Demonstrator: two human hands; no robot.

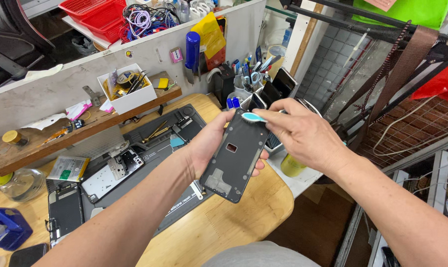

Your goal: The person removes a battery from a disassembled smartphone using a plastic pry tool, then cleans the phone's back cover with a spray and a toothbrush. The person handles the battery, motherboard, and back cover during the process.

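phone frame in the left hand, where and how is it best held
Grip the phone frame by its two long edges, coming from behind, as the left hand does. It is a thin flat panel tilted face up, so this leaves the top end free where the right hand presses the blue tool.

The dark grey, matt phone frame (234, 155) is looking like smooth metal or plastic. The teal plastic brush head (253, 117) is showing a soft sheen. The pale wooden tabletop (234, 222) is showing fine grain; the dark grey mat (150, 193) is looking rubbery and matt.
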